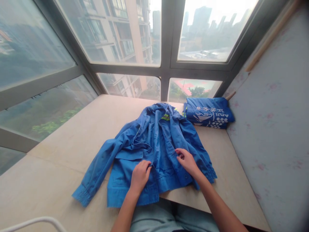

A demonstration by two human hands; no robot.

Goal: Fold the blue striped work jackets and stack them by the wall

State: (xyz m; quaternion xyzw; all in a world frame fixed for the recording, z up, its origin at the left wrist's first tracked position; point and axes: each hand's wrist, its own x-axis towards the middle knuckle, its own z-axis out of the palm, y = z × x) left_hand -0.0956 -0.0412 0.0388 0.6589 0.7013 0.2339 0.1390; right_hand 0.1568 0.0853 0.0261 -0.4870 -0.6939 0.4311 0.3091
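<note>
A blue jacket (pixel 125 167) lies spread on the pale surface, its front open and its collar toward the window. One sleeve reaches out to the lower left, the other runs down the right side. My left hand (pixel 140 175) pinches the edge of the left front panel, just below the pocket flap. On the right front panel's edge, beside the zipper line, my right hand (pixel 185 160) has its fingers closed on the cloth. Yellow-green strips show near the collar.
Folded blue clothing (pixel 207 112) with white print lies at the back right, against the patterned wall (pixel 272 129). Window frames (pixel 166 48) rise behind and to the left of the pale surface (pixel 60 154). A white curved tube (pixel 41 219) shows at the lower left.
</note>
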